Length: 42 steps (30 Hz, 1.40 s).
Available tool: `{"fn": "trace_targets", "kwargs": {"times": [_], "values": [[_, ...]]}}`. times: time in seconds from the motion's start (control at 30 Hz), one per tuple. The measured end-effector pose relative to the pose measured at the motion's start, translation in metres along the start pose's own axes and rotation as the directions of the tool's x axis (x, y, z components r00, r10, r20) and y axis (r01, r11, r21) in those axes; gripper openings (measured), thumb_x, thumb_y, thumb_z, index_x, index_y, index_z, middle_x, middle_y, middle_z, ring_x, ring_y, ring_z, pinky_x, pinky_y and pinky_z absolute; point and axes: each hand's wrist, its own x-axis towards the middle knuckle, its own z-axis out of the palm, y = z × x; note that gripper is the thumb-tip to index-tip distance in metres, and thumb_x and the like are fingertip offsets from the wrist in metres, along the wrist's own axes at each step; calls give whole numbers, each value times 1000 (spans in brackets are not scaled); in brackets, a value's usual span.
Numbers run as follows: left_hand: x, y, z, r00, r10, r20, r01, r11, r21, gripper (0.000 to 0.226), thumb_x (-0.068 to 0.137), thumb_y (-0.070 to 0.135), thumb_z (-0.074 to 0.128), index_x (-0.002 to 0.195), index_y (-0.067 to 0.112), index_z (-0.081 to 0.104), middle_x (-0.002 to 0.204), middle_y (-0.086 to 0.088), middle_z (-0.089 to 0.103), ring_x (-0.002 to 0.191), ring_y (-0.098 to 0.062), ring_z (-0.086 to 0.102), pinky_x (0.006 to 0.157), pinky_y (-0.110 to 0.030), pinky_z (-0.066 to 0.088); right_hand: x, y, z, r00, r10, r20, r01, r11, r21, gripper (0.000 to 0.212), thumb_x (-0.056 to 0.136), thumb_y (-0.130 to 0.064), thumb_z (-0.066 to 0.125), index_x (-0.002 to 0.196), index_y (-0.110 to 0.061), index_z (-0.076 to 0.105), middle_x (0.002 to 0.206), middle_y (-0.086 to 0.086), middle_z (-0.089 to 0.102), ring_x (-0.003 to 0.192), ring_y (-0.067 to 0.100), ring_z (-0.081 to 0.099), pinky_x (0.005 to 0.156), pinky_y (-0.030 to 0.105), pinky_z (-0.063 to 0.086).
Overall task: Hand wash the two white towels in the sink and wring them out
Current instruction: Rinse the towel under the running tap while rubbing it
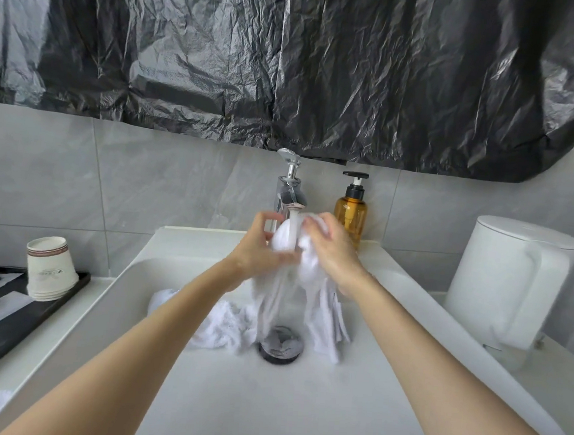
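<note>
A white towel (294, 286) is bunched under the running water of the chrome faucet (291, 190), its ends hanging down over the white sink (230, 401). My left hand (262, 249) grips the towel's left side and my right hand (331, 248) grips its right side, fingers curled over the top. A second white towel (222, 325) lies crumpled in the basin, left of the dark drain (280, 345).
An amber pump bottle (351, 212) stands right of the faucet. A white kettle (510, 283) sits on the right counter. On the left, a black tray (5, 329) carries stacked paper cups (49, 269) and sachets. Black plastic sheeting (291, 63) hangs above.
</note>
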Motion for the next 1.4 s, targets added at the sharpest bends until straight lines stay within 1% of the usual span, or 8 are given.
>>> {"fn": "trace_targets", "kwargs": {"times": [0.13,0.27,0.63,0.73,0.87,1.1,1.23,1.4], "values": [[-15,2,14,995,89,38,-88,995,-46,46,103,30,46,145,23,29,99,0,54,79,-4,53,62,-7,42,6,5,-4,942,326,-80,-281,897,342,22,94,-42,57,92,-22,66,92,-1,66,89,19,60,80,33,49],[-6,-3,31,991,34,-131,-57,982,-177,46,101,55,28,129,25,48,133,-1,52,130,-21,45,111,-43,35,-8,-1,18,987,144,70,-155,971,180,21,102,-43,36,112,-29,49,105,-7,56,100,13,52,83,28,40],[-4,7,30,931,-110,-347,110,994,-22,49,77,60,34,76,18,60,88,-5,66,90,-30,61,85,-46,50,-15,-8,35,955,-216,-205,106,890,-443,45,103,-38,32,78,-11,58,80,14,68,77,35,63,64,36,41],[-3,12,22,928,-151,-340,206,969,134,46,78,55,39,72,17,63,85,-7,67,86,-32,60,70,-36,45,-15,-12,28,955,-293,-52,200,760,-618,27,88,-5,34,75,-8,58,51,8,55,38,29,56,35,28,37],[-3,8,11,953,-147,-264,222,934,281,53,77,56,35,83,13,65,92,-12,67,89,-34,59,69,-32,42,-17,-10,7,932,-303,200,363,766,-530,31,102,-23,26,82,-19,50,76,13,61,70,38,59,60,40,44],[2,9,-14,935,-275,-224,217,943,-254,45,90,53,60,90,9,66,80,-7,66,76,-22,62,64,-26,46,-10,12,-11,908,90,409,69,931,-359,76,68,-88,46,119,-31,43,96,-12,55,93,13,55,78,35,45],[1,10,-31,890,-351,-291,196,870,-452,40,88,48,65,89,8,63,77,-7,63,68,-19,60,57,-25,44,-5,17,-10,898,158,412,37,903,-428,67,54,-53,81,106,-26,49,103,-7,59,97,15,60,82,40,53],[3,-3,-37,916,-77,-394,182,954,237,42,96,50,42,87,15,65,95,-16,65,109,-35,58,92,-38,46,1,-2,-6,885,265,382,-267,962,-49,68,59,-35,77,116,-21,42,113,2,54,107,19,55,80,30,46]]}}
